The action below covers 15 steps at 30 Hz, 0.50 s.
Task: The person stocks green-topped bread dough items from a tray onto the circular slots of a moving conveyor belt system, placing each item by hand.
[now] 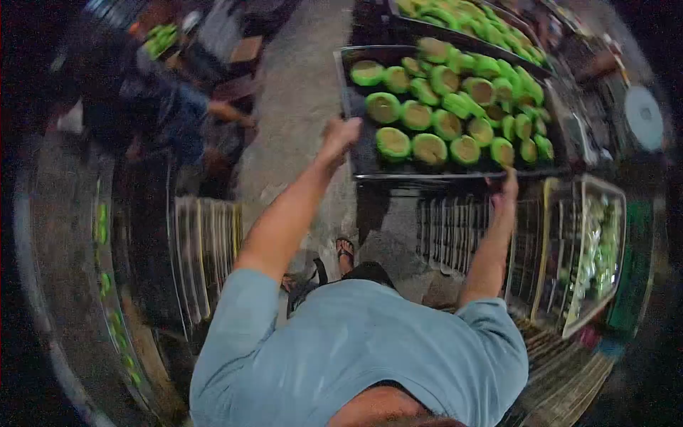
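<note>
A dark metal baking tray (368, 151) stretches out in front of me. Many round green buns (430, 149) with tan flat faces lie on it, crowded towards the right and the back. My left hand (343, 135) is closed around the tray's left edge. At the front edge, towards the right, my right hand (506, 186) grips the same tray with the fingers partly hidden beneath it. Whether the tray's far side rests on anything is hidden.
Another tray of green pieces (477, 25) lies beyond. Racks of stacked trays (462, 231) stand below right, near a crate of wrapped green items (601, 245). More stacked trays (210, 249) are left. Other people (178, 114) work at upper left. A concrete aisle (292, 92) runs ahead.
</note>
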Motion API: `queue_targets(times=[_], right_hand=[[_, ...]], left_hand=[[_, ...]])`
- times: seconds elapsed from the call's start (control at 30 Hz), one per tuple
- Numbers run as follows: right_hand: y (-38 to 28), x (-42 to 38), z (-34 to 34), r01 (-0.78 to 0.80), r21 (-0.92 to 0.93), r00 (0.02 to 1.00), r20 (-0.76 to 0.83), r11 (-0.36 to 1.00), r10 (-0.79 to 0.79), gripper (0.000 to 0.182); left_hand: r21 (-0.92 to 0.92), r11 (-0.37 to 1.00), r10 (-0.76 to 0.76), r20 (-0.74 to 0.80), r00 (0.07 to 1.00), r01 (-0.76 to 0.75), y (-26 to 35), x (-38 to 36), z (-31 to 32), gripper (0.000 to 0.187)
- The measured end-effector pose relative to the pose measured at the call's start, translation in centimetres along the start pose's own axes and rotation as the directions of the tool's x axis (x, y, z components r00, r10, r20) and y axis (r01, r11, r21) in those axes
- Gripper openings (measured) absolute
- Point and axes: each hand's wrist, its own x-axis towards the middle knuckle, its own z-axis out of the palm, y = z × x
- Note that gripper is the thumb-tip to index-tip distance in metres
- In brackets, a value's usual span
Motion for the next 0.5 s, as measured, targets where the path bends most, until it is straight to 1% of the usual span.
queue_targets(times=[0.03, 0.07, 0.1, 0.13, 0.17, 0.2, 0.23, 0.27, 0.3, 0.37, 0.4, 0.5], right_hand=[[-1.3, -1.2, 0.7, -0.064, -0.003, 0.997, 0.044, 0.998, 0.064, 0.041], [0.1, 2.8, -1.8, -0.116, 0.068, 0.971, 0.216, 0.991, 0.099, 0.039], [-1.9, -2.0, 1.1, -0.108, 0.102, 0.982, 0.166, 0.989, 0.09, 0.037], [-2.4, -2.9, 1.8, -0.102, 0.065, 0.973, 0.214, 0.993, 0.086, 0.038], [-2.9, -3.7, 2.4, -0.092, 0.028, 0.962, 0.262, 0.995, 0.081, 0.039], [-2.2, -1.2, 0.6, 0.004, -0.108, 0.981, 0.193, 0.994, 0.017, 0.04], [-2.3, -0.5, -0.2, -0.098, -0.034, 0.987, 0.127, 0.995, 0.102, 0.042], [-2.6, -2.0, 0.1, -0.028, -0.045, 0.996, 0.087, 0.999, 0.032, 0.041], [-2.9, -3.2, 0.3, 0.041, -0.063, 0.998, 0.046, 0.997, -0.038, 0.041], [-3.5, -4.9, 0.6, 0.083, -0.111, 0.997, 0.008, 0.99, -0.083, 0.039], [-3.1, -6.4, 0.6, 0.088, -0.15, 0.996, 0.006, 0.985, -0.088, 0.038], [-1.6, -13.1, 1.7, 0.083, -0.215, 0.997, 0.018, 0.973, -0.081, 0.036]], left_hand=[[-0.057, 0.992, -0.107, 0.036, 0.994, 0.109, -1.1, 1.7, 0.7, 0.026], [-0.116, 0.981, -0.145, 0.089, 0.985, 0.155, -0.7, 1.0, 0.5, 0.023], [0.187, 0.965, -0.195, 0.033, 0.98, 0.186, -3.2, 4.0, 0.5, 0.023], [0.468, 0.854, -0.245, -0.023, 0.969, 0.227, -5.6, 7.0, 0.6, 0.026], [0.357, 0.908, -0.13, -0.257, 0.958, 0.219, -4.8, 5.3, 2.0, 0.041], [0.266, 0.952, -0.007, -0.474, 0.881, 0.15, -4.0, 3.9, 3.6, 0.058], [0.262, 0.954, -0.097, -0.197, 0.976, 0.148, 1.9, -2.2, -0.3, 0.068], [0.237, 0.963, -0.087, -0.179, 0.98, 0.129, 2.5, -4.5, -1.9, 0.067], [0.222, 0.969, -0.073, -0.145, 0.987, 0.104, 3.1, -5.8, -2.0, 0.066], [0.266, 0.959, -0.048, -0.191, 0.98, 0.099, 2.9, -7.4, -2.0, 0.063], [0.212, 0.977, 0.017, -0.255, 0.967, 0.038, 1.3, -8.2, -2.4, 0.059], [0.206, 0.976, 0.125, -0.274, 0.954, -0.068, -1.3, -13.9, -7.2, 0.059]])
